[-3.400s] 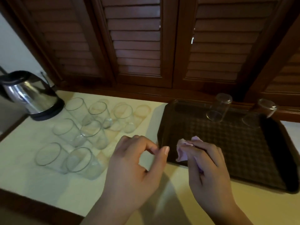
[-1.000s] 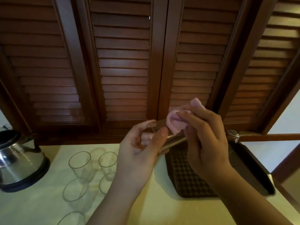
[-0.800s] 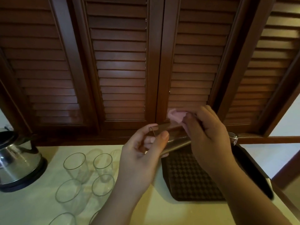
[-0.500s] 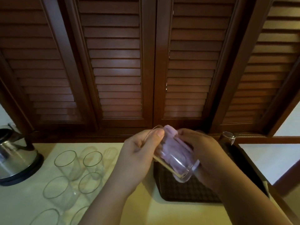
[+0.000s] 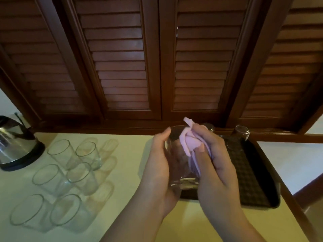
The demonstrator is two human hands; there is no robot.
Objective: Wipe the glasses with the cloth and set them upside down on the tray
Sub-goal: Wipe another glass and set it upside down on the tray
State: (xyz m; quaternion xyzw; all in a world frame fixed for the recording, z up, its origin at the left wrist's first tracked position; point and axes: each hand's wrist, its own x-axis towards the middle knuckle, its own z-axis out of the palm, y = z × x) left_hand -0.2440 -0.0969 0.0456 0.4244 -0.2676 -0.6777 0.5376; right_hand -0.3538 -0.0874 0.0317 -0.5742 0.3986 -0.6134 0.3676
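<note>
My left hand (image 5: 158, 170) grips a clear glass (image 5: 178, 165) held above the counter, its mouth tilted away from me. My right hand (image 5: 215, 168) pinches a pink cloth (image 5: 189, 142) against the glass, part of it tucked inside, thumb pressing it. Behind my hands lies a dark brown tray (image 5: 253, 186) with two glasses upside down at its far edge, one (image 5: 242, 132) at the right and one (image 5: 208, 127) mostly hidden by my fingers. Several upright glasses (image 5: 70, 170) stand on the cream counter to the left.
A steel electric kettle (image 5: 16, 145) stands at the far left of the counter (image 5: 125, 165). Dark wooden louvred shutters (image 5: 157, 67) rise right behind the counter. The counter's right edge drops off beside the tray.
My hands have lowered the glass from in front of the shutters towards the counter. The cloth, earlier on the outside, is now pushed into the glass. One glass left the group since 3.4 s ago.
</note>
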